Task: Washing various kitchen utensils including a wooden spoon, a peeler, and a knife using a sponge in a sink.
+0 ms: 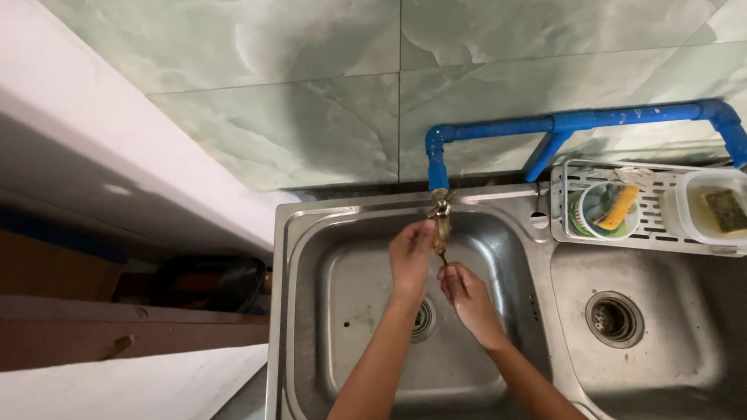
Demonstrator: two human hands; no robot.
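The brass tap hangs from the blue pipe at upper centre of the frame, long axis vertical. The left hand is nearer — its grip is closed on the tap. The right hand is cupped just below, fingers apart, nothing clamped. The rack, at right, holds a round cup with a yellow sponge and a clear tub with a green pad. The left basin holds nothing loose.

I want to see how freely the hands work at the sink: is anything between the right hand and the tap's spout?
Nothing visible. The right hand is cupped just below the tap, apart from it, with only open basin around. The left hand is already up against the tap.
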